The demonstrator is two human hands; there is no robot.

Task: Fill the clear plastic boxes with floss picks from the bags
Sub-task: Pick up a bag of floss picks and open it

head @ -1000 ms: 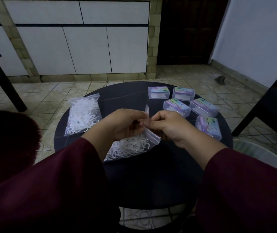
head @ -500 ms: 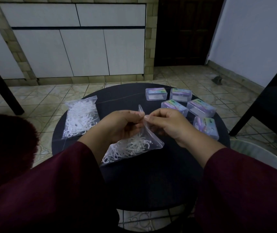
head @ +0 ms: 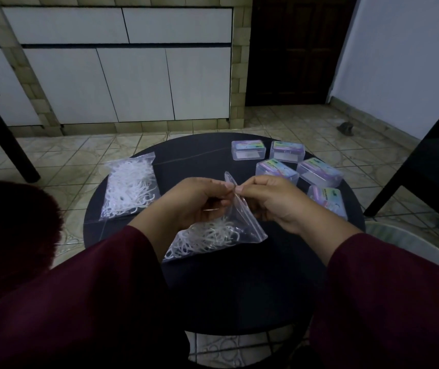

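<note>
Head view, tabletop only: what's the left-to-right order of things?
Bag of floss picks lying flat → left hand → bag held up by both hands → right hand → cluster of five clear plastic boxes, on the round black table.

I'm seeing one head-worn wide-angle view, looking forward and down onto the round black desk (head: 239,288), close above it, tiled floor (head: 79,155) and white cabinets (head: 133,83) beyond.
</note>
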